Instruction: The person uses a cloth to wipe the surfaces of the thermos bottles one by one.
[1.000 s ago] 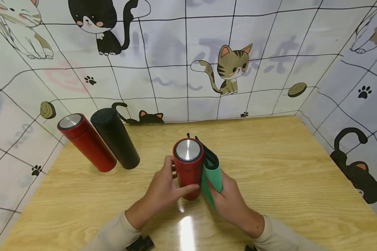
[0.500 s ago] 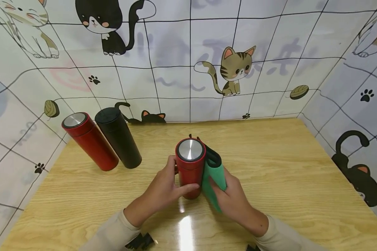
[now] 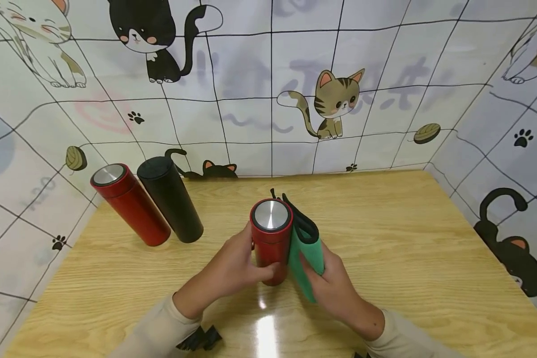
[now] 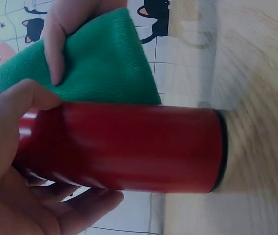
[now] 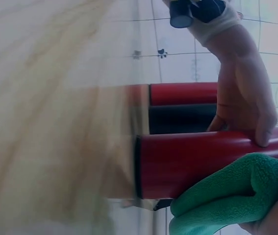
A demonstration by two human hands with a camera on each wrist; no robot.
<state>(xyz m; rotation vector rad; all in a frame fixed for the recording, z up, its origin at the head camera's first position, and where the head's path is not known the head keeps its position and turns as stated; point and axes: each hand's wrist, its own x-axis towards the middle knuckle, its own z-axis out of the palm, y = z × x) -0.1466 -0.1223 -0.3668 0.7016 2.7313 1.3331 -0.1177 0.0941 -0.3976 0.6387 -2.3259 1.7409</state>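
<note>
A red thermos bottle [image 3: 270, 247] with a brushed metal lid top stands upright on the table in front of me. My left hand [image 3: 232, 271] holds it from the left, thumb across the near side. In the left wrist view, that hand's fingers reach beneath the bottle [image 4: 139, 149]. On the right, my right hand [image 3: 337, 288] grips a folded green cloth [image 3: 308, 253] with a black edge. The cloth lies along the bottle's right side. Its plush green surface shows close in the right wrist view, beside the red bottle wall [image 5: 188, 159].
At the back left stand another red bottle [image 3: 132, 206] and a black bottle [image 3: 172, 201], close side by side. The wooden table [image 3: 407, 248] is bounded at the back by a cat-print sheet [image 3: 241, 74], which also covers both sides.
The left hand has shifted slightly around the bottle, its thumb drawing a little back. The right hand and cloth have barely moved. The head view has shifted a little.
</note>
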